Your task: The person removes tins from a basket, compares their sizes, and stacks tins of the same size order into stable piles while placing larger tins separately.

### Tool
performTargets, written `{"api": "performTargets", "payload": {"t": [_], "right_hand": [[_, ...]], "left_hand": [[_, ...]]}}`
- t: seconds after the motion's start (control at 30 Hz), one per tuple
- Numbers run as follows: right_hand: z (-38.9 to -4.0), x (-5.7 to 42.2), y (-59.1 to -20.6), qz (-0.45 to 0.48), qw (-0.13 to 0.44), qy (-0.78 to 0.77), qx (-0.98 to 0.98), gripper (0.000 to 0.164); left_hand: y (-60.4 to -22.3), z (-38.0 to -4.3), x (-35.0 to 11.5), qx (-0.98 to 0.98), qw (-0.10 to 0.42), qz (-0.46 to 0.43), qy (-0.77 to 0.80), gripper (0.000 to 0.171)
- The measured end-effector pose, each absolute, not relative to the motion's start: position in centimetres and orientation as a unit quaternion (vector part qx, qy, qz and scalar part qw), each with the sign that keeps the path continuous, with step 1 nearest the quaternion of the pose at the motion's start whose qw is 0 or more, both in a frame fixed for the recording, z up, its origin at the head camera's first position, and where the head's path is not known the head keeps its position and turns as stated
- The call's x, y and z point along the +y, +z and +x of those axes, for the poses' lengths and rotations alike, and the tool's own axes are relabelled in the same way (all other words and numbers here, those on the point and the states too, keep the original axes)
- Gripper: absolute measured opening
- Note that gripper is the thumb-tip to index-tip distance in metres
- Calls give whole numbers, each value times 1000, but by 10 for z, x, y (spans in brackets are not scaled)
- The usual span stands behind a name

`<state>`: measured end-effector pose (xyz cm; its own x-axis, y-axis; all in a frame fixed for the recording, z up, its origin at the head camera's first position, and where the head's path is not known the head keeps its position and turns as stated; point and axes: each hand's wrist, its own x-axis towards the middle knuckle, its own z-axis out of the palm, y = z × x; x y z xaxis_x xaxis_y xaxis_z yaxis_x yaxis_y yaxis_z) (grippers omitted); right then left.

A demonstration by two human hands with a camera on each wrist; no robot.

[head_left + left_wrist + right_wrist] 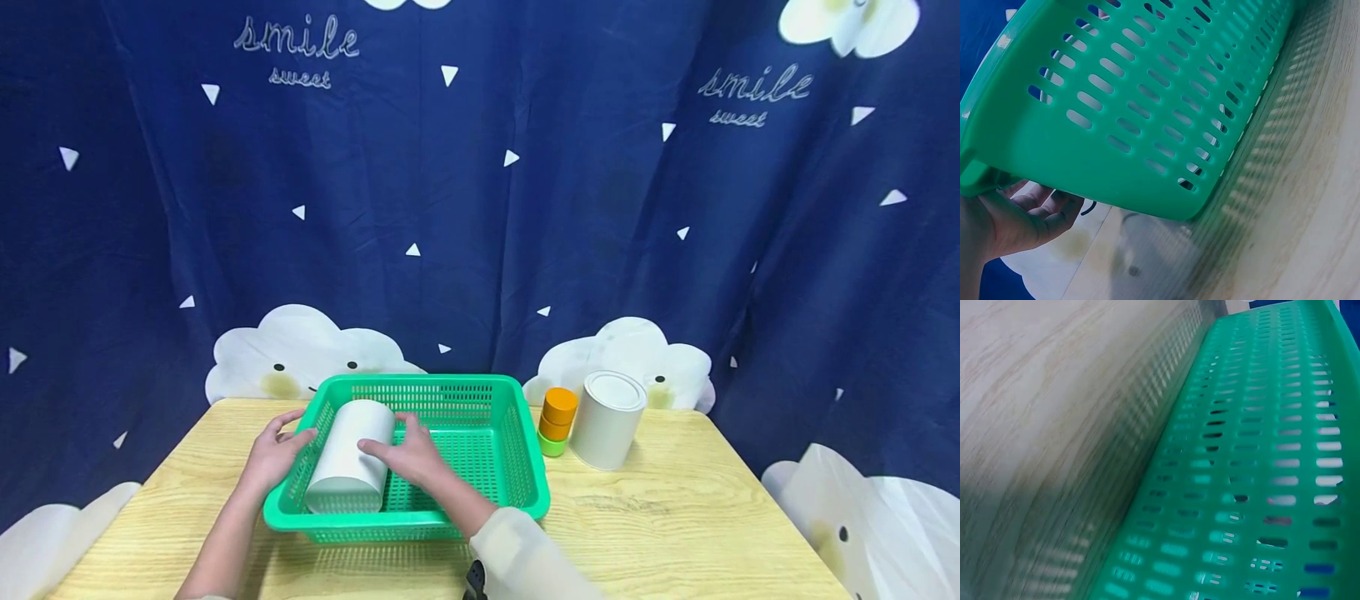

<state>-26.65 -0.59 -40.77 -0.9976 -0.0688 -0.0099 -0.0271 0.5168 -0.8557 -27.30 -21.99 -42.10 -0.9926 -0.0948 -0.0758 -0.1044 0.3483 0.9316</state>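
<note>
A white can [351,454] lies on its side in the left part of a green plastic basket [405,520]. My right hand [414,454] holds this can from its right side, the thumb over its upper surface and the fingers near its far right edge. At the basket's left rim, my left hand [273,454] grips the edge with the thumb on top. Curled fingers of that hand show under the rim in the left wrist view. In the right wrist view, the basket's slotted wall [1254,450] hides the right hand's fingers.
Right of the basket stands a stack of orange and green round pieces [557,421], close beside an upright white lidded can [609,421]. Everything rests on a wood-grain table [675,525]. A dark blue curtain [480,208] hangs behind the table.
</note>
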Motion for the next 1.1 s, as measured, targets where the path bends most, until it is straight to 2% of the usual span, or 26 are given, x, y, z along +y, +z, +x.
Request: {"api": "performTargets", "payload": {"t": [0.37,0.73,1.1], "right_hand": [[-268,-22,-401,47,78,-548,831,84],[-276,-32,-407,108,95,-564,813,98],[-275,-37,-409,109,137,-579,796,109]], "left_hand": [[-422,-273,-220,818,6,-61,572,63],[-421,-272,-220,826,-11,-54,561,62],[-420,-271,-219,825,-6,-52,562,62]]}}
